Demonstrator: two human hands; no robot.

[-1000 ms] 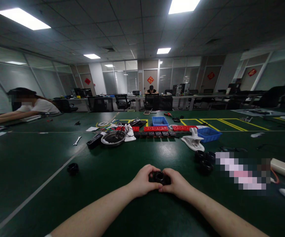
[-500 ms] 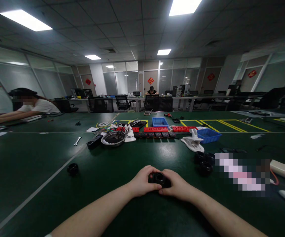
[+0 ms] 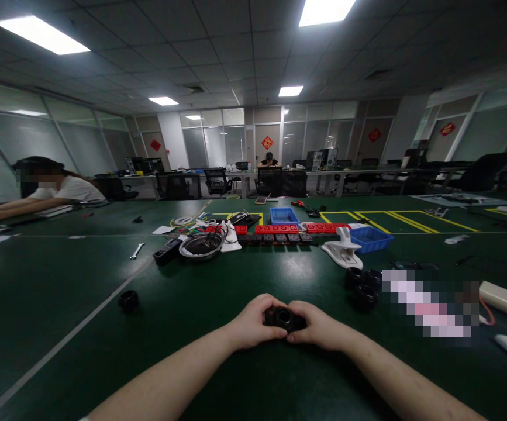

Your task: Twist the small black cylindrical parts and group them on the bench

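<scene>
Between my two hands is a black round part with a hole in its top (image 3: 284,317), held low over the green table. My left hand (image 3: 259,323) curls round its left side, thumb at the front. On its right side my right hand (image 3: 312,325) grips it, the thumb tip close to the left one. The palms and fingers hide much of the part, so its exact kind cannot be made out. Several similar black round parts (image 3: 366,294) stand to the right of my hands, and a single black round part (image 3: 129,301) sits off to the left.
Beyond my hands lie a metal bowl (image 3: 201,247), red socket strips (image 3: 276,228), a white clamp base (image 3: 343,250) and blue bins (image 3: 371,238). A wrench (image 3: 137,251) rests at left. Another person (image 3: 78,188) leans on the table at far left; a long beige bar (image 3: 505,303) lies at right.
Both hands keep their hold on the black part, which stays nearly in place. My right hand has shifted very slightly to the right; the view has moved a little.
</scene>
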